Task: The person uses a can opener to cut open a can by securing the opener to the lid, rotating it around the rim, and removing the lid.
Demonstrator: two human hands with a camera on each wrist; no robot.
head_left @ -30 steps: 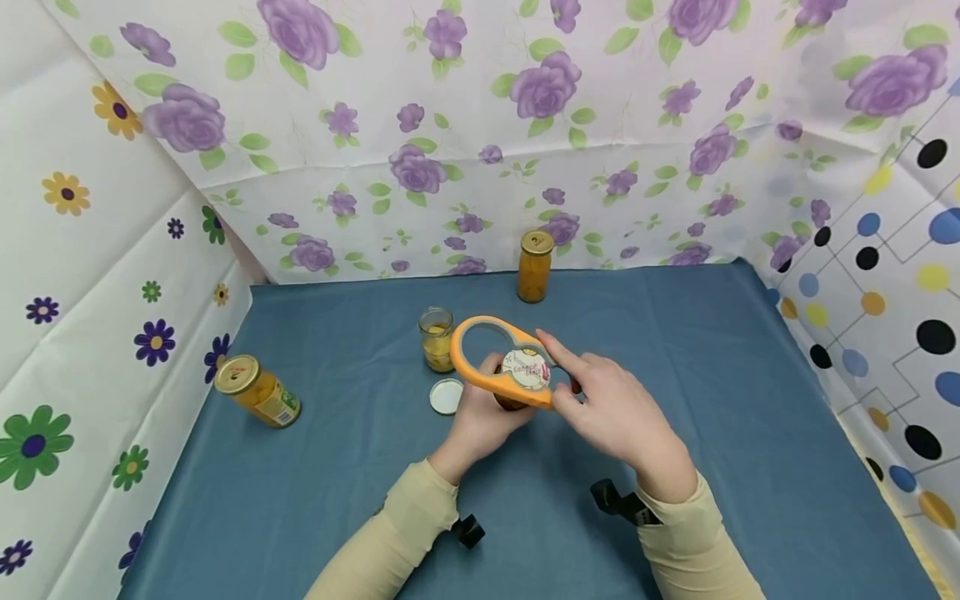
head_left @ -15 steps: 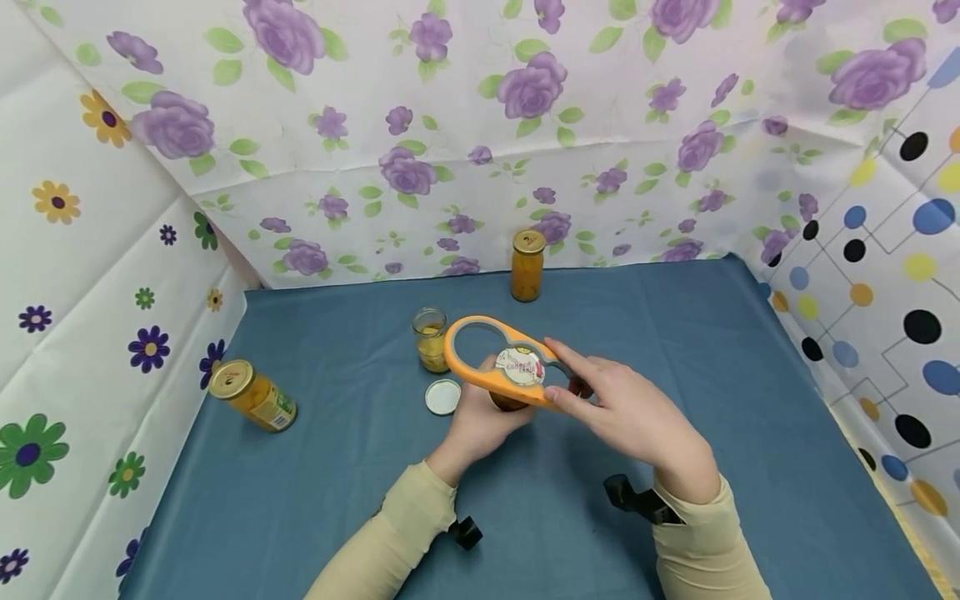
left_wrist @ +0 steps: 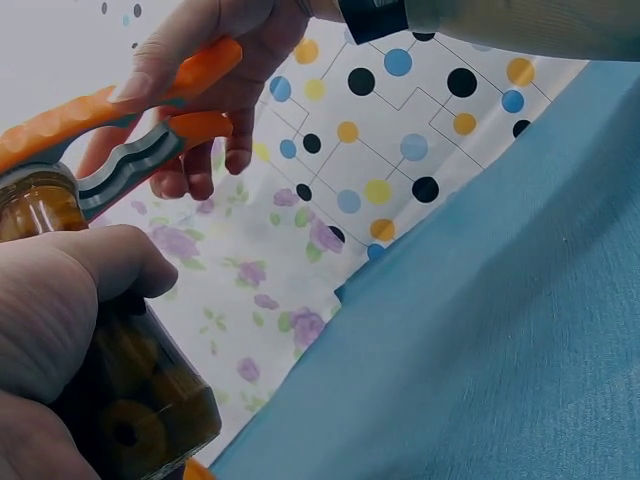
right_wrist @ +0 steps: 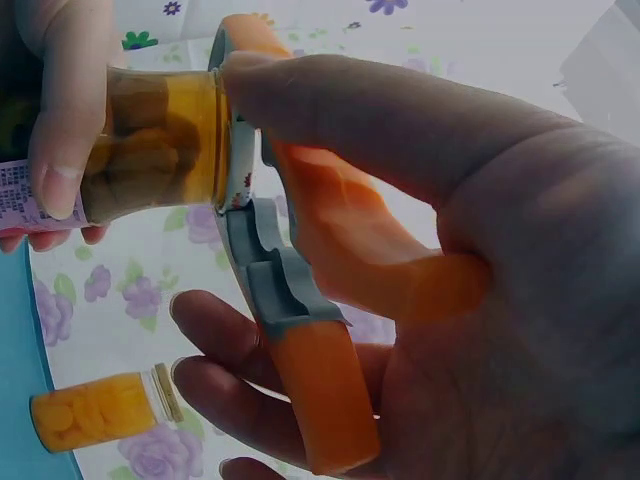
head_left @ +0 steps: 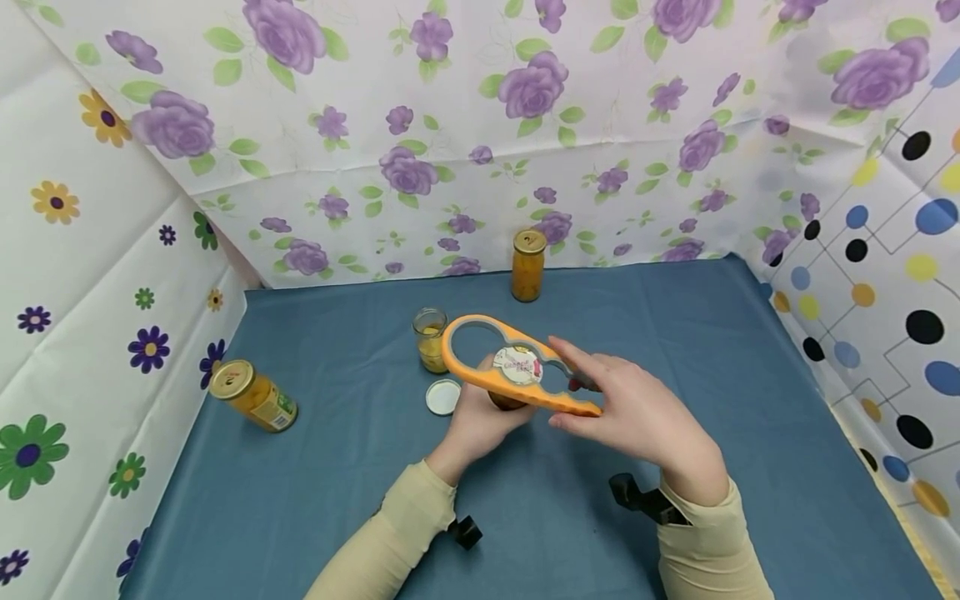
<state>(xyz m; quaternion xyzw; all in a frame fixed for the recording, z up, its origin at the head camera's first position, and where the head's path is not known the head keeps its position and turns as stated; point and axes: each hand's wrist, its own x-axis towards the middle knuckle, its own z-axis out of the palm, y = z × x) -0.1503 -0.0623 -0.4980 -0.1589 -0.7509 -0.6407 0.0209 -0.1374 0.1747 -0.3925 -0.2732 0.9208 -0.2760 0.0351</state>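
Note:
My left hand [head_left: 476,419] grips a glass jar [left_wrist: 150,400] with dark amber contents, ring-shaped pieces showing near its base. Its white printed lid [head_left: 517,364] sits in an orange and grey multi-ring jar opener [head_left: 525,392]. At the opener's right end my right hand [head_left: 637,408] holds the handles. In the right wrist view the thumb [right_wrist: 330,105] reaches along one handle toward the lid, with the fingers behind the other handle [right_wrist: 325,395]. The handles stand apart. Most of the jar is hidden in the head view.
Just behind the left hand stands an uncovered jar [head_left: 431,342] with yellow contents. A loose lid [head_left: 443,397] lies white side up in front of it. Closed jars stand at the left [head_left: 258,400] and at the back [head_left: 528,271]. Patterned cloths border the blue table [head_left: 337,500].
The right hand has shifted right and loosened on the opener's handles, showing more of their orange ends. The opener has slid slightly left. The left hand and jar have barely moved.

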